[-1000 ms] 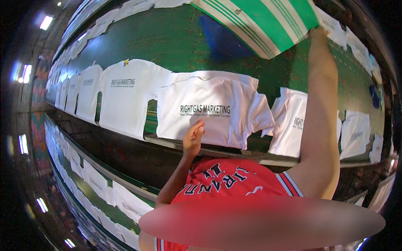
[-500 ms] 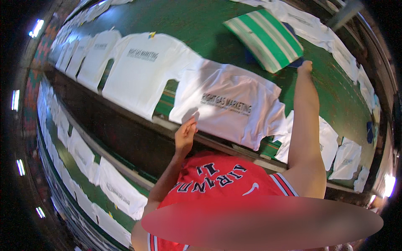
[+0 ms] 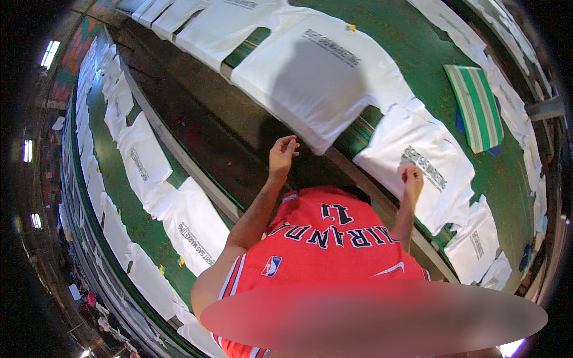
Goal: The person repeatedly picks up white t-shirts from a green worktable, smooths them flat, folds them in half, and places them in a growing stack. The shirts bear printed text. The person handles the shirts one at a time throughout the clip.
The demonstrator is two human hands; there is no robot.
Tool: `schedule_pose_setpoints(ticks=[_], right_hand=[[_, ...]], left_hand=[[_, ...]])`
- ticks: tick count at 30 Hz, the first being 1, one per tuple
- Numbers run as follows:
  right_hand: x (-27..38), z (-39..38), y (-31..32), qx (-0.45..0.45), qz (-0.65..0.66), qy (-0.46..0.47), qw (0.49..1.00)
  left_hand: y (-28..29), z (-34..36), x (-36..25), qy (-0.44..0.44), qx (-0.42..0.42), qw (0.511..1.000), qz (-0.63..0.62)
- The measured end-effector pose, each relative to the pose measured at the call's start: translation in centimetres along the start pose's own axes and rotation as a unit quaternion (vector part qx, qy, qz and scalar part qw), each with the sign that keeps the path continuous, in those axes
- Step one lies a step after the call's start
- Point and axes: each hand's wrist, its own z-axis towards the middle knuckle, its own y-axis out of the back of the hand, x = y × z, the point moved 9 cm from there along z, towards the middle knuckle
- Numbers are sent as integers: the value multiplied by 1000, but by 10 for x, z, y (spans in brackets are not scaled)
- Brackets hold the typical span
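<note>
My left hand hangs over the dark aisle beside the table edge, its fingers loosely bent and nothing in it. My right hand is held over a white printed T-shirt laid flat on the green table, its fingers curled in with nothing visible in them. Whether it touches the shirt I cannot tell. To the left lies another white printed shirt, with a shadow across it. A green-and-white striped flat piece rests on the far side of the table, over something dark blue, apart from both hands.
More white printed shirts line the near edge to the right, and others the far edge. Across the aisle stands a second green table with shirts on it. A metal post stands at the far right.
My right hand has come away from the striped piece and back over the nearer shirt. The striped piece now lies by the far row of shirts. The view has shifted along the table.
</note>
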Motion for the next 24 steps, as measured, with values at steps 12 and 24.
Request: schedule_pose_setpoints(ticks=[12, 24], right_hand=[[51, -12, -213, 191, -132, 34, 972], [46, 7, -306, 105, -429, 262, 858]], left_hand=[[90, 144, 174, 307, -165, 886, -306], [141, 199, -119, -329, -228, 874, 276]])
